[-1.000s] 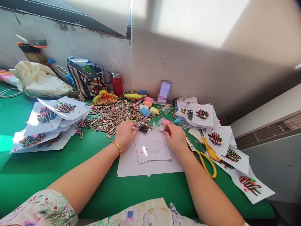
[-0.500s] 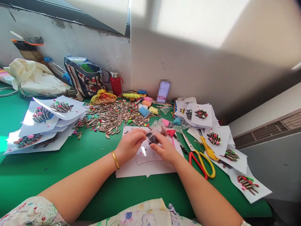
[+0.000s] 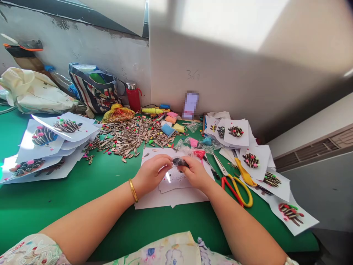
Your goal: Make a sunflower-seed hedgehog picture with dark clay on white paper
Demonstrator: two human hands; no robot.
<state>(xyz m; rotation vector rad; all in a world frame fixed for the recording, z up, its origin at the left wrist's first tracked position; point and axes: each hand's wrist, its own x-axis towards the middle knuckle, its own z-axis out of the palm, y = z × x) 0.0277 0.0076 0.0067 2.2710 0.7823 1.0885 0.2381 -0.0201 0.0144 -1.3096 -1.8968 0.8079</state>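
My right hand [image 3: 196, 172] grips a black lump of modelling clay [image 3: 179, 161] in a clear plastic wrapper. The fingers of my left hand [image 3: 156, 170] are pinched together at the lump's left end; whatever is between them is too small to make out. Below both hands lie white paper sheets [image 3: 150, 197], the top one bearing a drawn outline partly covered by my hands. Just beyond my right hand is a red packet [image 3: 199, 154] among crumpled clear wrappers.
Sunflower seeds [image 3: 129, 138] are heaped behind my hands, beside coloured clay packets [image 3: 167, 129]. Scissors [image 3: 226, 176] with red and yellow handles lie at the right. Sheets with seed-decorated hedgehogs are stacked left [image 3: 57, 145] and right [image 3: 261, 156]. A red flask [image 3: 133, 98] stands at the back.
My right hand has closed further round the wrapped black clay, and the dark lump sits more exposed between my hands. My left hand stays pinched beside it. The view has shifted slightly.
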